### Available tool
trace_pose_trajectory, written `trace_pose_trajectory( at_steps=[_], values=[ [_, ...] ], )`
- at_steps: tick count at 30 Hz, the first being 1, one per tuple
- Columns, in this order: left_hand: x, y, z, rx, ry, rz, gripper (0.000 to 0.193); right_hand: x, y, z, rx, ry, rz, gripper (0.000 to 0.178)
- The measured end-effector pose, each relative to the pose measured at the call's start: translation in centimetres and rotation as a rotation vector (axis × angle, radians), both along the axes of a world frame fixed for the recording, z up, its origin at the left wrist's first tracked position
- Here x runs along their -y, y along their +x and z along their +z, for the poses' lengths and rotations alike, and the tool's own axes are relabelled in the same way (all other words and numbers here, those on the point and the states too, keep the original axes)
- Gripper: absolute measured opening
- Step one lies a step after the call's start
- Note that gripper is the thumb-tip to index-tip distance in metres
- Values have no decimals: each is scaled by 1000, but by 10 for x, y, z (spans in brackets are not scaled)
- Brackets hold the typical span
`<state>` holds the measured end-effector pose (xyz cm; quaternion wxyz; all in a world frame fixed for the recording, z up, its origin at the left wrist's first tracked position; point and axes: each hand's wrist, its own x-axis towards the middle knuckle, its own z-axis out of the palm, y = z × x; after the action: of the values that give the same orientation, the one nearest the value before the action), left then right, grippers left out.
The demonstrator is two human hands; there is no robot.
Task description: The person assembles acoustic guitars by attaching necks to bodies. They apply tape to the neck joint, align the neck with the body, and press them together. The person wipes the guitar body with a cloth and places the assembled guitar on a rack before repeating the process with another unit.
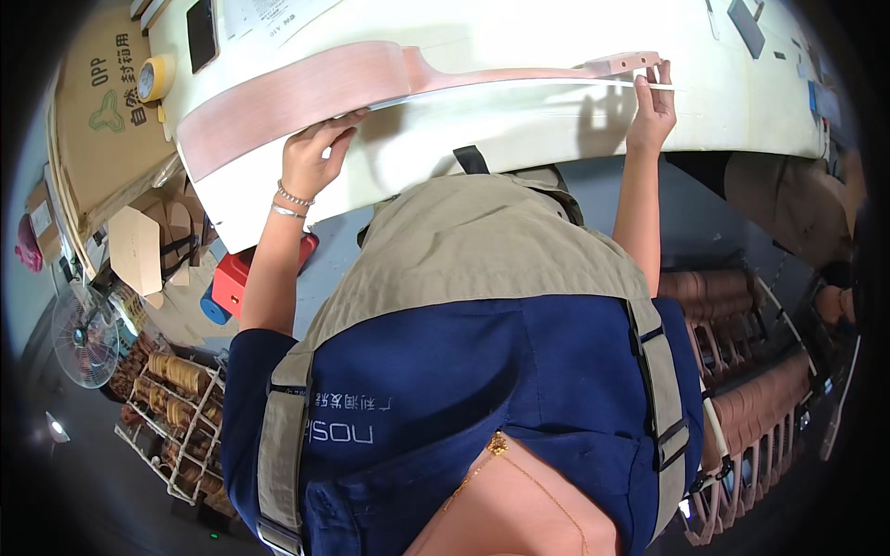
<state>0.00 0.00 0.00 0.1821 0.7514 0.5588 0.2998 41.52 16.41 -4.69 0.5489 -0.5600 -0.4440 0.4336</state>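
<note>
An unfinished pale reddish-wood guitar [306,102] rests on its side on the white-covered table [482,125], its body to the left and its neck reaching right. Along the near side of the neck runs a long, thin, pale straightedge [528,84]. My left hand [313,159] is at the near edge of the body, fingertips on the straightedge's left end with the thumb held lower; part of its grip is hidden. By the headstock [623,63], my right hand [654,119] pinches the straightedge's other end, one finger raised against the headstock.
At the table's far left are a yellow tape roll [156,78], a dark phone [200,35] and papers [269,14]. Cardboard boxes [107,120] stand beside it. A red-and-blue item [243,283] sits below the edge. Racks of wooden guitar parts [756,398] stand behind me.
</note>
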Motion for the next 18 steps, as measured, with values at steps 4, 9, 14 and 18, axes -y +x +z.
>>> trace_pose_trajectory(
  at_steps=[4,9,14,18],
  values=[
    [4,10,3,-38,-44,57,25,-1,2,-3,-7,11,14,54],
    [-4,40,6,-143,-37,116,27,-5,4,-11,-36,40,3,52],
    [-10,63,4,-240,-35,56,53,-3,3,-13,-52,66,13,53],
    [-13,70,2,-270,-62,12,61,-3,5,-17,-68,79,10,53]
  ],
)
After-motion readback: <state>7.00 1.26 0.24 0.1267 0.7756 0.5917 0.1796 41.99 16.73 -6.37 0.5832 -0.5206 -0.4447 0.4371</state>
